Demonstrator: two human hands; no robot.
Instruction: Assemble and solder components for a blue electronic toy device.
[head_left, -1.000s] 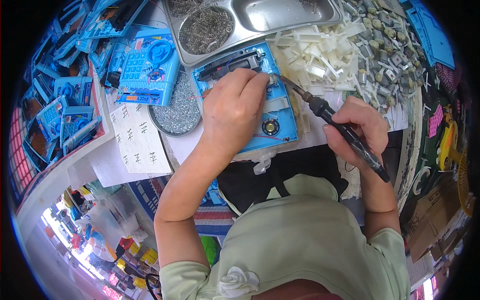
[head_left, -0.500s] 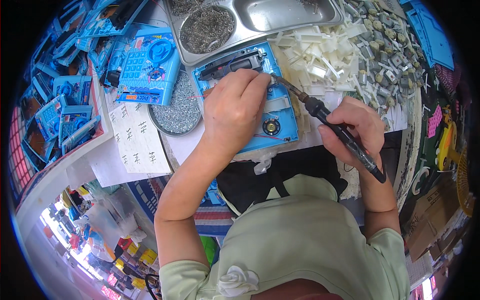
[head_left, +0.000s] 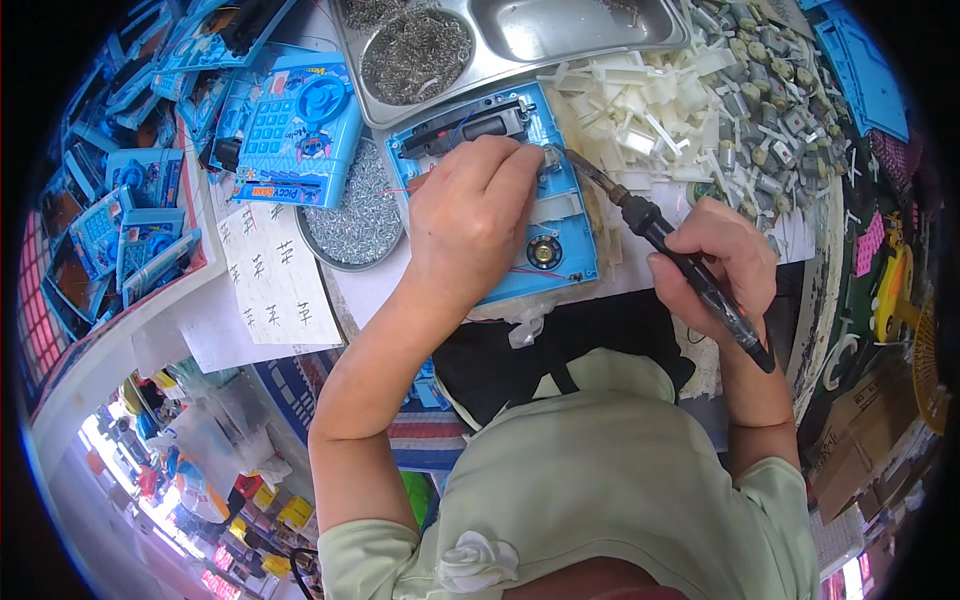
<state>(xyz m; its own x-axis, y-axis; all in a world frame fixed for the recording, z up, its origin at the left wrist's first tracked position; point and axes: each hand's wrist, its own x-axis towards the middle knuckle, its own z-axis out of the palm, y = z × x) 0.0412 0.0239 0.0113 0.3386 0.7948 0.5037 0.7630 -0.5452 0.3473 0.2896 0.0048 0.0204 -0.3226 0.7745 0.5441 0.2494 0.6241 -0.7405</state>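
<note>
The left hand (head_left: 470,215) lies flat on top of an open blue plastic case (head_left: 545,215), which rests on the table just in front of the person's body. The fingers are bent and pressed together, and the tips push down on a small part near the upper right corner of the case. I cannot tell if they pinch anything. Inside the case, a small round speaker (head_left: 543,252) shows just beside the hand, with thin red wires near it.

The right hand (head_left: 715,260) is closed around the black handle of a soldering iron (head_left: 670,245), held like a pen. The metal tip points to the left and meets the case close to the left fingertips.

Behind the case stands a metal tray (head_left: 590,45), and one of its compartments holds a heap of small metal pieces. To the left, a round dish of screws (head_left: 355,215) touches a paper sheet (head_left: 275,280) with handwritten marks. A finished blue toy with a keypad (head_left: 290,125) lies beyond the dish. A pile of white plastic parts (head_left: 640,115) is to the right of the case.
</note>
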